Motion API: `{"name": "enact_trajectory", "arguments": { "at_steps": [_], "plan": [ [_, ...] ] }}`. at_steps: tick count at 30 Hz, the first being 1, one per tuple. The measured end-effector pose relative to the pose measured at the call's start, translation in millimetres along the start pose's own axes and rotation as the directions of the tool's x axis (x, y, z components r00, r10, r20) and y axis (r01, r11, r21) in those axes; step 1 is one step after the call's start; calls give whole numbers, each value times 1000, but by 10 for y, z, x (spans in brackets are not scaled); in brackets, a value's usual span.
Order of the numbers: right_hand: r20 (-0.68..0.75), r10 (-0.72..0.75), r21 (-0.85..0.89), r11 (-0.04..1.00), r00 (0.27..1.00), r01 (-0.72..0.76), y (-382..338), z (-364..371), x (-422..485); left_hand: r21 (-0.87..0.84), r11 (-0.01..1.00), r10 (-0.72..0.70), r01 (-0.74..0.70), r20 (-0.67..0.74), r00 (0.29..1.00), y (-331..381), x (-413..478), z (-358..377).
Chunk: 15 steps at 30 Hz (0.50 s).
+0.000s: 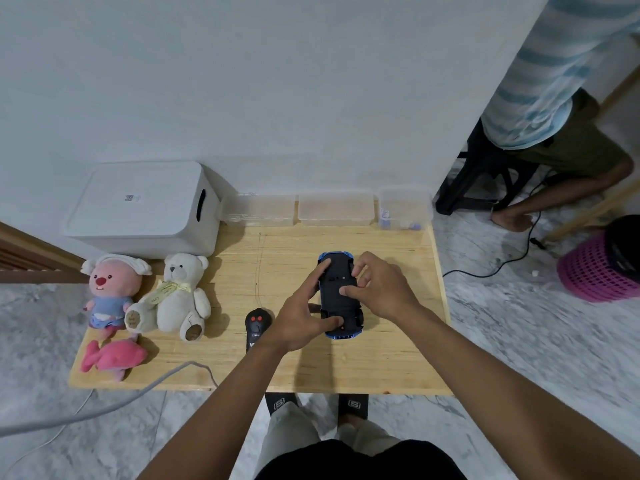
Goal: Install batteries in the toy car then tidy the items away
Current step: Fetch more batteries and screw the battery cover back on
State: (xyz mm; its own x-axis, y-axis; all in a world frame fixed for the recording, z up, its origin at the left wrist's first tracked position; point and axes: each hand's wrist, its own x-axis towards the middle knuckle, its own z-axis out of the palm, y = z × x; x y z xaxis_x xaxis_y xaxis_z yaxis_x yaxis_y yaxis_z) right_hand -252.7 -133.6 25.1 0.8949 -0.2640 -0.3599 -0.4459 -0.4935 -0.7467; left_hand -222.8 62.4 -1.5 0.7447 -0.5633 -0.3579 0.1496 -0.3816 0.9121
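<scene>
A blue toy car (338, 299) lies upside down on the wooden table (391, 362), its black underside facing up. My left hand (304, 317) grips its left side, thumb on the near end and index finger stretched toward the far wheel. My right hand (377, 289) holds the right side, with a finger pressing on the middle of the underside. A black remote control (255, 325) with red buttons lies just left of my left hand, partly hidden by it. No loose batteries are visible.
Three clear plastic boxes (335, 209) line the table's far edge; the right one (403, 211) holds small items. A white lidded bin (145, 209) stands far left. Plush toys (176, 296) sit on the left. A grey cable (138, 393) crosses the near-left corner. A person sits at the right.
</scene>
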Motion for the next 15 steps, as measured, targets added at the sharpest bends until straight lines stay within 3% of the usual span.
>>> {"name": "enact_trajectory", "arguments": {
  "at_steps": [3,5,10,15],
  "plan": [
    [-76,33,62,998,997,-28,97,-106,141,-29,1000,7,-7,-15,1000,-36,24,-130],
    [-98,80,-9,997,992,-81,240,-151,236,-48,999,-2,1,-31,1000,-52,30,-247],
    [12,279,-211,939,960,-270,547,169,290,-77,996,-47,45,-29,998,-120,33,-404],
    [-102,307,-202,925,946,-322,648,561,277,-91,995,-49,46,-26,998,-171,42,-408]
  ]
}}
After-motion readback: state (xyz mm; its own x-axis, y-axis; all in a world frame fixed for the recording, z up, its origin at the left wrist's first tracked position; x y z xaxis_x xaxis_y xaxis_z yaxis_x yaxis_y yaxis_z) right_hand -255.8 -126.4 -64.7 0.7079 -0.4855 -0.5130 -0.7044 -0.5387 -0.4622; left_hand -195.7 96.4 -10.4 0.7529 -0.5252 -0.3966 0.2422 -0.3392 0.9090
